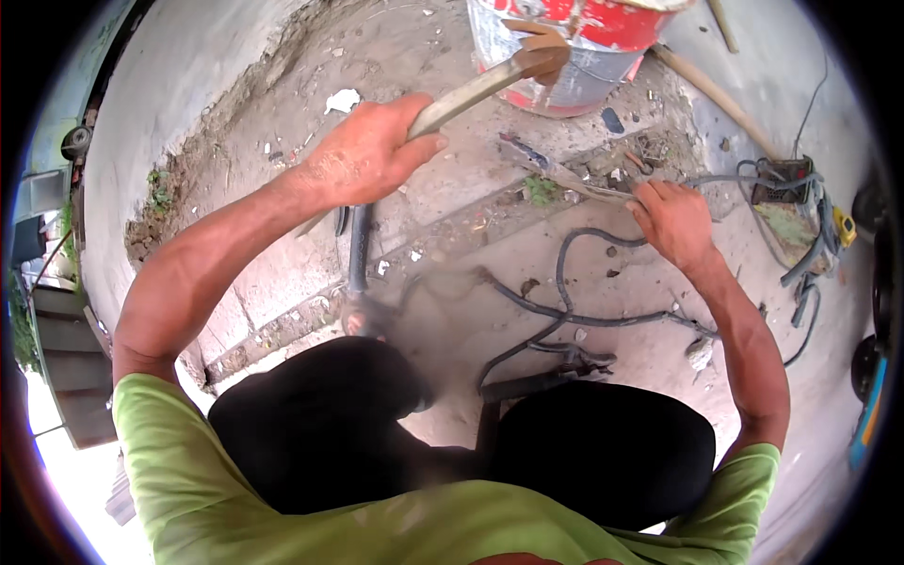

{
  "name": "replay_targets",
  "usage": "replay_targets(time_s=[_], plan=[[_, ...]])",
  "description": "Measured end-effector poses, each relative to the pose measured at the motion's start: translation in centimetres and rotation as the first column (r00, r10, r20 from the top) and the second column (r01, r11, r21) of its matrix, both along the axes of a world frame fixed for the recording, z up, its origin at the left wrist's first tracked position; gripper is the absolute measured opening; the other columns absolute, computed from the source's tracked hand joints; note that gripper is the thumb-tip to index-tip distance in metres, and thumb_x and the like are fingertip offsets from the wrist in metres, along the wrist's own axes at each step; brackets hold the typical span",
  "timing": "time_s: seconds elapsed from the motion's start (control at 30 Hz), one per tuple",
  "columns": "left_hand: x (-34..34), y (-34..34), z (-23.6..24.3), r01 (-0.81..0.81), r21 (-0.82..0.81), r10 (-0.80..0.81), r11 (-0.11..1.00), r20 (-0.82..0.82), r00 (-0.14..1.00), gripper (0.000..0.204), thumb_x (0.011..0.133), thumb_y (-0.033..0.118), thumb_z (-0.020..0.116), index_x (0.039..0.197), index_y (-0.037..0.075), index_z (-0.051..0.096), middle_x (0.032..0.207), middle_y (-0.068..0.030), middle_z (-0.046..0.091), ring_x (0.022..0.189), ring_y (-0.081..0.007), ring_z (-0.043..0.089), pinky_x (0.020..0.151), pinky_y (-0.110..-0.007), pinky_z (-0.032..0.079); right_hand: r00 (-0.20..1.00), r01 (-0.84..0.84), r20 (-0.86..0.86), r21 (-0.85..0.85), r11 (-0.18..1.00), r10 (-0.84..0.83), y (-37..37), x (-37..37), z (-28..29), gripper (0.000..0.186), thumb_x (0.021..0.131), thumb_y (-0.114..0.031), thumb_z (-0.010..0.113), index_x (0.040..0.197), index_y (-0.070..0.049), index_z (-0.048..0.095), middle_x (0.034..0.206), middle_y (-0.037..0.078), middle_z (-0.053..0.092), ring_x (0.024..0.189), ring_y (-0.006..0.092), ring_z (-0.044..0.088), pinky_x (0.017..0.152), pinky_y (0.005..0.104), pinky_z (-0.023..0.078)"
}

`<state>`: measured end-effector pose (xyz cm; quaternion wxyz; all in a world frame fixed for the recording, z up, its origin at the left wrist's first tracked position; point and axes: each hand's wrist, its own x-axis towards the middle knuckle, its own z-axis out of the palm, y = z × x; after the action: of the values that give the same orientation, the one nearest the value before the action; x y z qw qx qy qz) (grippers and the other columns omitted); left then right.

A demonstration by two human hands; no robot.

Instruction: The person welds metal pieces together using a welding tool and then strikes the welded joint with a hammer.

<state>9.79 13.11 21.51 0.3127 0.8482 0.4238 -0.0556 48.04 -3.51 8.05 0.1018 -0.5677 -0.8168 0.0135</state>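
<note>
My left hand [374, 148] is closed round the pale handle of a rusty-headed hammer [540, 52], raised toward the red-and-white bucket [584, 21]. My right hand [670, 218] grips a long, flat metal tool [565, 179] that looks like a chisel, its far end over a broken groove [476, 226] in the concrete. A small green weed [540, 191] grows beside the tool. Dark hoses or cables [565, 282] lie looped on the dusty floor below my right hand, and a dark pipe-like piece [360, 250] lies below my left hand.
At the right sit a box with cables [783, 184] and a yellow object [843, 226]. A wooden pole [720, 106] lies by the bucket. Concrete walls [132, 113] and a broken edge with weeds run along the left. My bent knees fill the lower middle.
</note>
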Motion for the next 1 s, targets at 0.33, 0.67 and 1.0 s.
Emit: replay_targets(time_s=[0.33, 0.67, 1.0], plan=[[-0.6, -2.0, -17.3, -0.059, -0.124, 0.067, 0.991, 0.064, 0.996, 0.031, 0.100, 0.028, 0.062, 0.116, 0.002, 0.055, 0.092, -0.0319, 0.070, 0.089, -0.0527, 0.069, 0.080, -0.058, 0.055, 0.977, -0.004, 0.209, -0.133, 0.991, 0.032, 2.2, 0.0, -1.4, 0.026, 0.096, -0.036, 0.068, 0.097, -0.011, 0.061, 0.092, 0.008, 0.068, 0.085, 0.0293, 0.070, 0.079, 0.0423, 0.057], [0.8, -2.7, -15.0, -0.255, -0.213, 0.295, 0.943, 0.184, 0.938, 0.034, 0.099, 0.028, 0.062, 0.117, 0.000, 0.056, 0.090, -0.0327, 0.068, 0.091, -0.0524, 0.067, 0.082, -0.058, 0.051, 0.964, 0.090, 0.265, -0.254, 0.963, -0.021, 5.5, 1.9, -0.6, 0.038, 0.100, -0.045, 0.061, 0.117, -0.011, 0.068, 0.099, 0.011, 0.071, 0.090, 0.0332, 0.071, 0.084, 0.0452, 0.056], [2.6, -3.6, -14.7, -0.183, -0.175, 0.208, 0.967, 0.136, 0.969, 0.033, 0.099, 0.025, 0.059, 0.117, -0.002, 0.054, 0.090, -0.0332, 0.069, 0.089, -0.0527, 0.068, 0.082, -0.058, 0.053, 0.966, 0.077, 0.259, -0.217, 0.973, -0.019, 5.7, 2.3, -0.8, 0.039, 0.100, -0.048, 0.061, 0.106, -0.010, 0.067, 0.095, 0.014, 0.072, 0.093, 0.0338, 0.071, 0.084, 0.0466, 0.056]])
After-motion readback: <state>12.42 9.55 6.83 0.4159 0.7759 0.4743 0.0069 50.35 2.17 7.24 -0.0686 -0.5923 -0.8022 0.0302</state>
